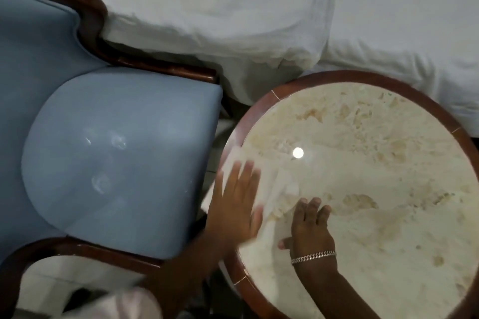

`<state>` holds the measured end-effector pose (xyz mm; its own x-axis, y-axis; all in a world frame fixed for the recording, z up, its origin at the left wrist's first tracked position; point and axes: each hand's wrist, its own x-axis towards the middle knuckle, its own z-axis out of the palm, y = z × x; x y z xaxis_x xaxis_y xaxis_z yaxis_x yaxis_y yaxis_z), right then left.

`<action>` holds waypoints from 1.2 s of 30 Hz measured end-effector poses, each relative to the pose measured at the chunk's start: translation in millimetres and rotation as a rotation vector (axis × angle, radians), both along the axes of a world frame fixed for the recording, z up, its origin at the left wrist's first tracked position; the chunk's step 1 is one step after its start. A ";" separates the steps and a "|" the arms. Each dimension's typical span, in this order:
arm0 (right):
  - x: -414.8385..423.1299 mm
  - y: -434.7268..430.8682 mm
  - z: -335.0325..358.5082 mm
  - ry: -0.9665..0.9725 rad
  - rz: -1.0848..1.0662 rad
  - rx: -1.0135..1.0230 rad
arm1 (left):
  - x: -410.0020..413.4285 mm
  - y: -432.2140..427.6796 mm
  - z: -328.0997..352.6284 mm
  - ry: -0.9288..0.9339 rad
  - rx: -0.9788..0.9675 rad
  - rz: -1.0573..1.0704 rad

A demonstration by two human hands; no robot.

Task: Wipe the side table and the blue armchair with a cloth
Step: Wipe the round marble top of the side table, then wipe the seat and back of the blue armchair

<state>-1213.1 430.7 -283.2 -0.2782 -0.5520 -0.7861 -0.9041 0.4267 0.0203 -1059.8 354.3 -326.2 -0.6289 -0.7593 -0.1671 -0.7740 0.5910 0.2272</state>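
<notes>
Your left hand (234, 204) lies flat, fingers spread and extended, palm pressing down on the white cloth (269, 189), no pinch or grasp visible; it's motion-blurred. The cloth sits on the near-left part of the round side table (388, 90), one corner hanging past the table's left rim toward the chair. Your right hand (309, 228) rests palm-down on the marble top just right of the cloth, fingers loosely together and mostly straight, fingertips at the cloth's near-right edge; can't tell if they actually pin it. Silver chain bracelet (313, 257) on that wrist. The table has a cream marble top with tan patches, a reddish wood rim, and a bright light reflection (298, 153) near the cloth. The blue armchair (116, 158) stands left of the table, just beside it, with a dark wood frame; faint smudges on the seat cushion. White bedding (233, 8) runs along the far side.
</notes>
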 end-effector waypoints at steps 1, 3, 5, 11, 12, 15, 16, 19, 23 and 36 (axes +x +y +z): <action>-0.8 1.7 -2.1 0.008 0.003 -0.006 | -22.7 -36.5 -0.1 0.011 -0.013 0.020; -0.4 3.4 -5.8 0.017 0.004 -0.023 | -66.6 -106.7 1.3 0.025 0.024 0.055; 0.1 4.2 -5.8 0.023 0.016 -0.028 | -89.8 -142.2 -1.0 0.020 0.025 0.040; -4.0 4.6 5.2 0.023 0.051 -0.078 | -25.4 -30.0 1.2 0.087 0.040 0.094; -4.3 5.1 8.2 0.018 0.050 -0.079 | -8.9 3.5 4.6 0.094 0.072 0.101; -4.4 8.8 14.5 0.000 0.024 -0.123 | 26.1 84.4 19.5 0.063 0.191 0.072; -4.4 10.8 16.5 -0.002 0.011 -0.147 | 30.6 101.1 22.1 0.047 0.234 0.076; -1.1 20.9 19.4 -0.052 -0.137 -0.314 | 32.4 117.1 28.2 0.140 0.359 0.156; 52.6 46.0 22.8 -0.136 -0.316 -0.747 | 53.2 85.9 47.4 0.581 0.477 0.355; 180.6 -76.6 5.0 -0.213 0.189 -0.588 | 341.1 -24.2 168.2 -0.128 -0.069 0.562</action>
<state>-1032.5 354.1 -278.2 -0.0055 -0.9310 -0.3651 -0.9233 0.1450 -0.3557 -718.7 330.1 -158.0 -0.1036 -0.9827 -0.1535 -0.9921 0.0911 0.0865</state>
